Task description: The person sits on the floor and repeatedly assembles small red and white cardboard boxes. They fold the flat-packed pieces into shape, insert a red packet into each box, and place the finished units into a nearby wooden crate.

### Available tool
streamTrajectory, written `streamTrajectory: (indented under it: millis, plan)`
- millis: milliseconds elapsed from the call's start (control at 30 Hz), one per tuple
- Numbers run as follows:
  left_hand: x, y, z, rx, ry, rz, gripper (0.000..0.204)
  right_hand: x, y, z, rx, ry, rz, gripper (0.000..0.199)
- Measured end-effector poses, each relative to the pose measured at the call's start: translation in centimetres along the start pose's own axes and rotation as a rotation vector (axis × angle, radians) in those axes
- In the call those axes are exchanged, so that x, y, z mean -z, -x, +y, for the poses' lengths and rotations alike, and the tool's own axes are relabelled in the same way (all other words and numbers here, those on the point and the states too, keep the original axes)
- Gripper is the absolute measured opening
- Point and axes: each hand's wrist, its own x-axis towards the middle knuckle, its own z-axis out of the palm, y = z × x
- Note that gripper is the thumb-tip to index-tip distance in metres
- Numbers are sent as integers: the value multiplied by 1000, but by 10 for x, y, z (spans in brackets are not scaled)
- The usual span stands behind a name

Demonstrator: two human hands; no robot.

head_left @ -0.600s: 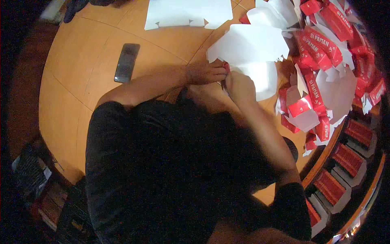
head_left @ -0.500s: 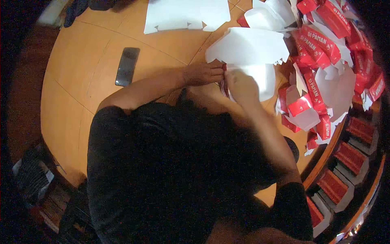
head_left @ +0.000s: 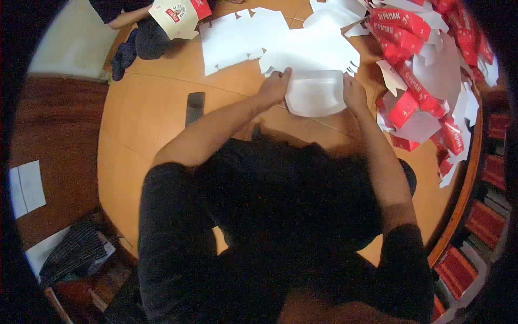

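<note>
1. Both hands have a grip on one white die-cut cardboard carton blank (head_left: 315,81), which lies on the round orange-brown wooden worktop (head_left: 156,108) straight ahead at twelve o'clock: the left hand (head_left: 276,85) pinches its left edge with fingers curled, and the right hand (head_left: 353,93) presses on its right edge.
2. How far the right fingers wrap under the card cannot be told.
3. Likely trouble: the thin card could crease off its fold lines or tear at the notched tabs if the two hands pull unevenly.
4. A heap of red-and-white flat carton blanks (head_left: 426,75) sits just beside the right hand at two o'clock; a wide elbow swing could slide them toward the worktop's curved rim at three to four o'clock.
5. More plain white flat blanks (head_left: 243,38) lie at eleven o'clock, near the held piece, and could get caught beneath it.
6. A dark slim phone (head_left: 195,107) rests at ten o'clock, apart from the left forearm.
7. Open room is to the left, from eight to ten o'clock.
8. Another person's arm holding a folded carton (head_left: 175,16) shows at the far edge.
</note>
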Motion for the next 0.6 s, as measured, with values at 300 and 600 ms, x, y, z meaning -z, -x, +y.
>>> streamTrajectory:
  millis: [300,600]
  plan:
    - [-26,1,26,136,-73,182,56,-13,1,16,-20,-2,48,49]
    - [-25,2,11,-53,-215,226,47,-2,-14,13,55,48,256,38]
